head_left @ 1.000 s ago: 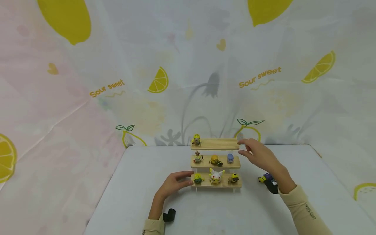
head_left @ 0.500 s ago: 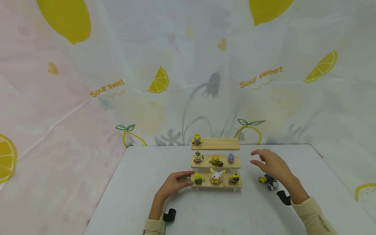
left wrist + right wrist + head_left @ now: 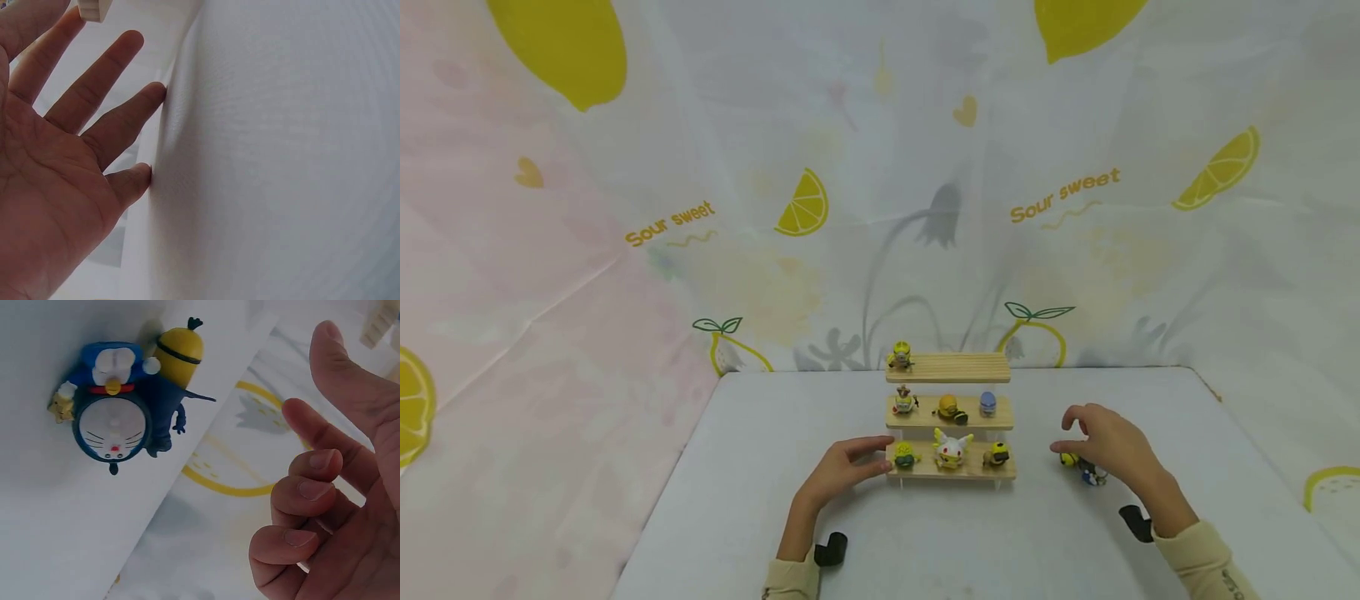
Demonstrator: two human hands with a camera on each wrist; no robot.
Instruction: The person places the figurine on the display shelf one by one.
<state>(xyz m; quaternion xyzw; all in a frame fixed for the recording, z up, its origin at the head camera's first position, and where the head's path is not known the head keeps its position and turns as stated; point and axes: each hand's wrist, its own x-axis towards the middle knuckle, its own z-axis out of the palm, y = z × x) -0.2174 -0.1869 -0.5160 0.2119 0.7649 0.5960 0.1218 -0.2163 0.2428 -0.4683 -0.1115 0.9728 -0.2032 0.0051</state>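
A three-tier wooden display stand stands on the white table, with small toy figurines on each tier. My left hand rests its fingertips at the left end of the bottom tier. The left wrist view shows its fingers extended, one fingertip at a wooden shelf end. My right hand holds nothing; it hovers over two figurines right of the stand. These are a blue-and-white Doraemon figurine and a yellow Minion figurine, lying side by side. In the head view the hand partly covers them.
The bottom tier carries a green-and-yellow figurine, a white eared one and a yellow-black one. Three more stand on the middle tier; a Minion figurine is on top. A lemon-print cloth hangs behind the table.
My right hand has moved from the right end of the top tier, right and down to the two figurines on the table. The left hand has stayed at the stand.
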